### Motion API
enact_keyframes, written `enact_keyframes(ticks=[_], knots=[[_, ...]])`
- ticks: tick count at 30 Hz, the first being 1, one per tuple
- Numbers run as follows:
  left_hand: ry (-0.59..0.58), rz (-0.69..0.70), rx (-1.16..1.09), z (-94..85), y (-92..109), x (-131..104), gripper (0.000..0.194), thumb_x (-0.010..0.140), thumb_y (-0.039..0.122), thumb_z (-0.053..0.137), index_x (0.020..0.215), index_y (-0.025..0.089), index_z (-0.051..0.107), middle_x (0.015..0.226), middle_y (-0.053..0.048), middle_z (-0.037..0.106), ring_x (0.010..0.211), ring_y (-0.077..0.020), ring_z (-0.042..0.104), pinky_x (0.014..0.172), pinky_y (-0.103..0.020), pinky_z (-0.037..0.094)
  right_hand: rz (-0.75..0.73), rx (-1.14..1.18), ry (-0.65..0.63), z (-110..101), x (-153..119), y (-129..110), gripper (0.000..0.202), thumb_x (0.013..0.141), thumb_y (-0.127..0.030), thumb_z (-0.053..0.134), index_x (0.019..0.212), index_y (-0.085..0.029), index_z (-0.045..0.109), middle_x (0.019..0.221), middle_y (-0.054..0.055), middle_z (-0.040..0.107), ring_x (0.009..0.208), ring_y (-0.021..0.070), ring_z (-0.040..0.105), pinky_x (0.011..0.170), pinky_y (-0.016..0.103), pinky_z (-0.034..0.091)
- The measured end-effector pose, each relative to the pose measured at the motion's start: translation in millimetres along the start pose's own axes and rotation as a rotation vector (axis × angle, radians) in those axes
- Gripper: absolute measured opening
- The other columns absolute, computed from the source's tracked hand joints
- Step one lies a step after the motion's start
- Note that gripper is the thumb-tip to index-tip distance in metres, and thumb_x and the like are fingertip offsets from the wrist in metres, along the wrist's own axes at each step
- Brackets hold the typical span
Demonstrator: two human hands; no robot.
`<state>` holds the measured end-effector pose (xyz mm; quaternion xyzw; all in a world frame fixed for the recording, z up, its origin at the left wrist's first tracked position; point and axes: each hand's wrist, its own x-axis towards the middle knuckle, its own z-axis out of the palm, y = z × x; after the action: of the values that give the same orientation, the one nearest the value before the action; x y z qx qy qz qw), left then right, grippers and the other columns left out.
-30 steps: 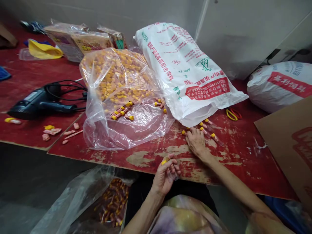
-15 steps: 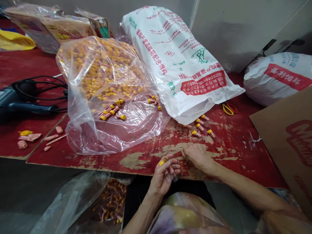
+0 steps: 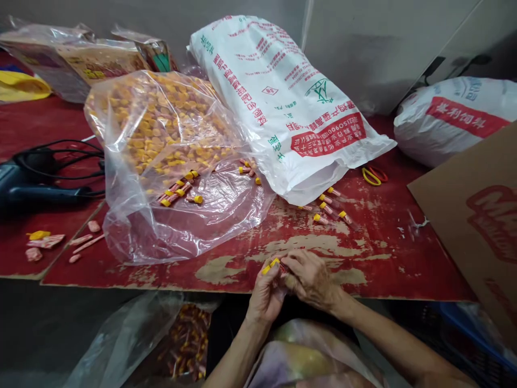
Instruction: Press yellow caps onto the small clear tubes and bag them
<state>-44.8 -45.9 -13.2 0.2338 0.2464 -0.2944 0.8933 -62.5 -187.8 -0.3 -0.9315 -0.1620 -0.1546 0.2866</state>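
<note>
Close to the table's front edge, my left hand [image 3: 264,299] is closed round small clear tubes with yellow caps [image 3: 271,265] and pink filling. My right hand [image 3: 312,278] meets it from the right, with its fingers bent and pinching at one of these tubes; its fingertips are partly hidden. Beyond my hands, several more yellow-capped tubes [image 3: 324,219] lie loose on the red table [image 3: 242,253]. To the left, a large clear plastic bag [image 3: 161,231] holds a heap of such tubes, and a few rest near its mouth.
A white printed sack [image 3: 278,97] leans at the back, with yellow-and-red-handled scissors [image 3: 374,175] beside it. A cardboard box [image 3: 476,215] and another white sack [image 3: 452,118] are on the right. At left are a heat gun [image 3: 40,183] and pink scraps [image 3: 50,241]. Below hangs another bag of tubes [image 3: 186,339].
My right hand has moved left and nearer, from above the table to the tubes in my left hand. Two yellow caps now show there. The view has shifted slightly.
</note>
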Motion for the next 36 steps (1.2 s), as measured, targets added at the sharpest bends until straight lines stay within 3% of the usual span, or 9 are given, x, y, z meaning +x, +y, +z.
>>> enact_keyframes(ticks=[4,6,9,12,15,18,23,30,36], knots=[[-0.037,-0.063,0.019,-2.4,1.6,-2.5,0.033,0.056,0.020,0.085,0.082,0.014,0.066,0.080,-0.003,0.065,0.075,-0.0184,0.065,0.070,-0.034,0.057,0.268,-0.500,0.064,-21.7,13.1,46.7,0.026,0.095,-0.026,0.041,0.101,-0.012,0.062,0.099,0.013,0.055,0.087,0.0235,0.051,0.073,0.032,0.040],[-0.061,-0.072,0.006,-4.6,1.8,-4.5,0.032,0.055,0.020,0.085,0.080,0.014,0.066,0.081,-0.003,0.065,0.076,-0.0191,0.065,0.069,-0.033,0.057,0.387,-0.729,-0.023,-28.6,17.2,74.7,0.020,0.092,-0.025,0.049,0.099,-0.011,0.062,0.098,0.014,0.055,0.088,0.0258,0.049,0.076,0.035,0.039],[-0.073,-0.091,-0.007,-8.8,1.8,-7.3,0.033,0.055,0.020,0.086,0.080,0.014,0.066,0.083,-0.004,0.066,0.077,-0.0198,0.065,0.067,-0.033,0.058,0.392,-0.834,-0.153,-29.7,16.3,92.7,0.018,0.089,-0.025,0.053,0.097,-0.011,0.062,0.104,0.016,0.056,0.092,0.0279,0.048,0.079,0.037,0.036],[-0.082,-0.113,-0.011,-11.0,2.6,-9.2,0.033,0.056,0.022,0.085,0.082,0.014,0.067,0.085,-0.004,0.066,0.076,-0.0193,0.065,0.066,-0.033,0.057,0.319,-0.666,-0.259,-33.4,12.7,82.7,0.021,0.094,-0.027,0.045,0.091,-0.012,0.060,0.096,0.013,0.060,0.084,0.0227,0.052,0.073,0.031,0.034],[-0.129,-0.120,-0.005,-10.6,3.4,-9.8,0.027,0.063,0.026,0.080,0.082,0.012,0.066,0.084,-0.006,0.066,0.074,-0.0191,0.065,0.064,-0.032,0.057,0.236,-0.446,-0.497,-45.8,16.9,64.9,0.029,0.097,-0.030,0.038,0.082,-0.016,0.059,0.075,0.005,0.062,0.067,0.0167,0.055,0.060,0.028,0.029],[-0.158,-0.110,-0.011,-11.2,2.3,-8.8,0.024,0.068,0.027,0.076,0.082,0.010,0.066,0.082,-0.007,0.065,0.071,-0.0184,0.065,0.061,-0.030,0.056,0.253,-0.557,-0.710,-50.8,29.3,52.4,0.029,0.092,-0.029,0.045,0.072,-0.016,0.061,0.066,0.008,0.062,0.061,0.0192,0.058,0.053,0.029,0.023],[-0.189,-0.059,-0.031,-13.2,-2.0,-5.0,0.022,0.070,0.024,0.073,0.086,0.010,0.065,0.088,-0.009,0.065,0.075,-0.0208,0.066,0.061,-0.030,0.055,0.303,-0.672,-0.817,-32.4,42.3,44.6,0.022,0.089,-0.016,0.048,0.077,-0.014,0.066,0.076,0.015,0.068,0.068,0.0250,0.064,0.050,0.029,0.026],[-0.146,-0.084,-0.037,-4.7,-1.0,-4.1,0.016,0.074,0.023,0.067,0.085,0.010,0.066,0.108,-0.016,0.065,0.098,-0.0281,0.064,0.075,-0.038,0.055,0.292,-0.608,-0.638,-31.8,35.0,46.7,0.024,0.091,-0.018,0.048,0.077,-0.016,0.067,0.070,0.013,0.065,0.062,0.0245,0.062,0.051,0.029,0.031],[-0.092,-0.056,-0.118,-6.4,5.7,-6.4,0.027,0.075,0.018,0.067,0.101,0.015,0.064,0.109,-0.011,0.066,0.100,-0.0229,0.063,0.090,-0.040,0.051,0.195,-0.359,-0.334,-0.7,7.0,-6.0,0.027,0.098,-0.026,0.036,0.100,-0.018,0.062,0.091,0.008,0.064,0.080,0.0193,0.059,0.069,0.028,0.042]])
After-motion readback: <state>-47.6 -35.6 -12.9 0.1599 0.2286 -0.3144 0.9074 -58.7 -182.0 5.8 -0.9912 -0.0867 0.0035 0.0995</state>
